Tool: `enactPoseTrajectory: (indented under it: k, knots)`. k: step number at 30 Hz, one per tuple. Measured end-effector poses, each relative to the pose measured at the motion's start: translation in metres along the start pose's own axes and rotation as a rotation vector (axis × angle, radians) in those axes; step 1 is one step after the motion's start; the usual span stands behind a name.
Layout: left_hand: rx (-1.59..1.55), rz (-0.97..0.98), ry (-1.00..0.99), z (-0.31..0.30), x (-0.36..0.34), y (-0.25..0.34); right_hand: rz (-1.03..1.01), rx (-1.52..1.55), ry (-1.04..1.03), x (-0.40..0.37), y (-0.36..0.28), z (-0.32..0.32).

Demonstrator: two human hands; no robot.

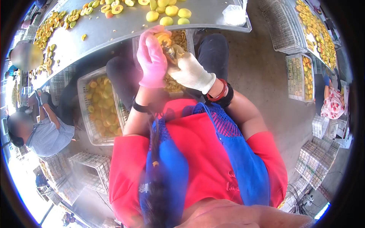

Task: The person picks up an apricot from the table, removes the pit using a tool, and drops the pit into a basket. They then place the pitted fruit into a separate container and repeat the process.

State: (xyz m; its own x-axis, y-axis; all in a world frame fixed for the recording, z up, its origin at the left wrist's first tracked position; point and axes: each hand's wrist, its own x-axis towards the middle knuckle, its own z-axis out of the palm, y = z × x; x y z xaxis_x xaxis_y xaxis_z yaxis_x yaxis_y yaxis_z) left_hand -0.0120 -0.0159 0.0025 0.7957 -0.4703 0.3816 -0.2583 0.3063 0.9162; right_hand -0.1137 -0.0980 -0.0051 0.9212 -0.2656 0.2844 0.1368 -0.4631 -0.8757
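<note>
My left hand (150, 59), in a pink glove, is closed round a cut yellow-orange fruit (164, 38), apricot- or peach-like. My right hand (190, 70), in a white glove, grips a small metal tool (170, 56) whose working end is against the fruit. The tool's exact kind is partly hidden by my fingers. Both hands are together just below the metal table's edge (133, 31), above a crate of fruit pieces (180, 38) between my knees. Whole yellow fruits (166, 21) sit on the table beyond my hands, with halved fruits (117, 8) to their left.
A white crate (82, 114) full of fruit stands left of my legs. A clear plastic bag (234, 16) lies at the table's right corner. Stacked crates (279, 26) and another fruit-covered table (317, 28) are at the right. A co-worker (49, 133) sits at the left.
</note>
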Motion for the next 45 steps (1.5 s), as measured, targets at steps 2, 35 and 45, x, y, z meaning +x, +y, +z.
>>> enactPoseTrajectory:
  k: [2,35,45]
  knots:
    - [0.008,0.089,-0.045,0.001,0.001,-0.008,0.015,0.008,-0.016,-0.001,0.0,0.0]
    - [1.516,-0.513,0.468,-0.264,0.026,-0.034,0.632,0.494,-0.278,-0.017,0.029,0.012]
    - [1.146,-0.262,-0.354,-0.069,0.15,-0.141,0.4,0.082,-0.153,-0.006,0.039,-0.003]
